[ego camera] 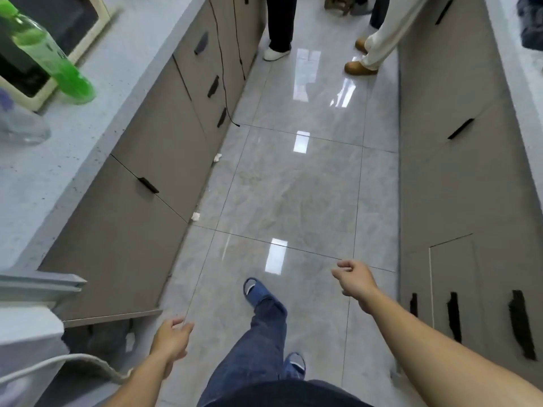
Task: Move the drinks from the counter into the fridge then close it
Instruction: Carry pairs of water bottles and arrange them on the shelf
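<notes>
A green drink bottle point(44, 54) stands on the pale counter point(97, 118) at the upper left, in front of a cream microwave point(32, 51). A clear plastic bottle point(17, 121) stands nearer on the same counter at the left edge. My left hand point(172, 340) hangs low over the floor beside the cabinet end, fingers loosely curled and holding nothing. My right hand point(354, 279) is out in front over the floor tiles, also loosely curled and holding nothing. A white appliance edge point(32, 289), possibly the fridge, shows at the lower left.
Grey cabinets point(152, 160) line the left side and more cabinets point(458, 171) the right, with a glossy tiled aisle point(293, 186) between. Two people's legs point(323, 39) stand at the far end of the aisle. A black cable point(224, 83) hangs down the left cabinets.
</notes>
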The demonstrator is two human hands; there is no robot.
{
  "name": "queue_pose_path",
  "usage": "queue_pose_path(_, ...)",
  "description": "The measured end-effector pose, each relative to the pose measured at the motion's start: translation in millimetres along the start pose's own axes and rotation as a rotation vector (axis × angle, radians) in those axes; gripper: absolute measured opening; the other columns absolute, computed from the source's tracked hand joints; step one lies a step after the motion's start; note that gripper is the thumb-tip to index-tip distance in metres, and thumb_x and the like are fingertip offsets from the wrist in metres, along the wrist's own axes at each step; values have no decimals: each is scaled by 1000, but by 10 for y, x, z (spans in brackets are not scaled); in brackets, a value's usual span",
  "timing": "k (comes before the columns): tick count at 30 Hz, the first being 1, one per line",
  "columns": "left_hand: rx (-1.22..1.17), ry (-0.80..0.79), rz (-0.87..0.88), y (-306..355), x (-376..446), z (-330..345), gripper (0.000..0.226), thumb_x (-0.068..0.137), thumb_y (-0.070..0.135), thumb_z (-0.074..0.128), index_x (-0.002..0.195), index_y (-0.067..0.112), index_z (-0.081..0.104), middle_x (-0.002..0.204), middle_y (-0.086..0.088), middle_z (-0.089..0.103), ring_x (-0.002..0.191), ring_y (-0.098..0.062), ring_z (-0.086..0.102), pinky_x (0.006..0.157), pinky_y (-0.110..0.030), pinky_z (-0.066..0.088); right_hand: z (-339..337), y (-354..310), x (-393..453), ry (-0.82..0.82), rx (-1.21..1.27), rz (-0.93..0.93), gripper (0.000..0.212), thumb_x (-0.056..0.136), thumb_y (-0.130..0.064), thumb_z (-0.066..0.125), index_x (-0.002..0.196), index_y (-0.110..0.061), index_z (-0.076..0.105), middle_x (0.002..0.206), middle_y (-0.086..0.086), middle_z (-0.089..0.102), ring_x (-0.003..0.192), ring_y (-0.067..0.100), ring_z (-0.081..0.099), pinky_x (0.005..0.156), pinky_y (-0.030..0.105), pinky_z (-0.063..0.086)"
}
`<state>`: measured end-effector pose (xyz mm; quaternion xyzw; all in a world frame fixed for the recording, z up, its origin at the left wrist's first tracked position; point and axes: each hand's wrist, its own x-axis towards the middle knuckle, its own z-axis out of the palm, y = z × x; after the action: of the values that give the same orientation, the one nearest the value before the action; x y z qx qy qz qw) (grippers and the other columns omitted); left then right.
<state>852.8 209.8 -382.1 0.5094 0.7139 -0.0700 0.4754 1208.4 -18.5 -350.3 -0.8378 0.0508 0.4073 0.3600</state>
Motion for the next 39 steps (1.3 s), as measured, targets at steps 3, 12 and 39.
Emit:
queue_pose_path(3, -64, 16, -60, 255, 207, -30, 33, 95, 20, 62, 126, 9, 57, 120, -16, 58, 101, -33, 57, 73, -38, 53, 52, -405, 241, -20, -47, -18, 31, 87, -25, 68, 115, -15, 62, 94, 1, 62, 75, 19, 57, 72, 36, 51)
queue_pose_path(12, -313, 28, -76, 1272, 530, -253, 30, 92, 22, 59, 122, 16, 59, 100, -11, 62, 83, -24, 58, 60, -28, 50, 193, -1268, 805, -94, -337, -5, 29, 92, -21, 67, 118, -8, 62, 84, 6, 59, 72, 22, 54, 61, 29, 46)
queue_pose_path(39, -791, 830, -129, 2851, 515, -1483, 21, 97, 29, 55, 118, 31, 57, 108, 9, 59, 97, -9, 60, 84, -36, 55, 3245, -5080, 597, -909, -601, -805, 11, 91, -20, 69, 102, -20, 66, 82, -7, 66, 70, 2, 60, 57, 6, 43)
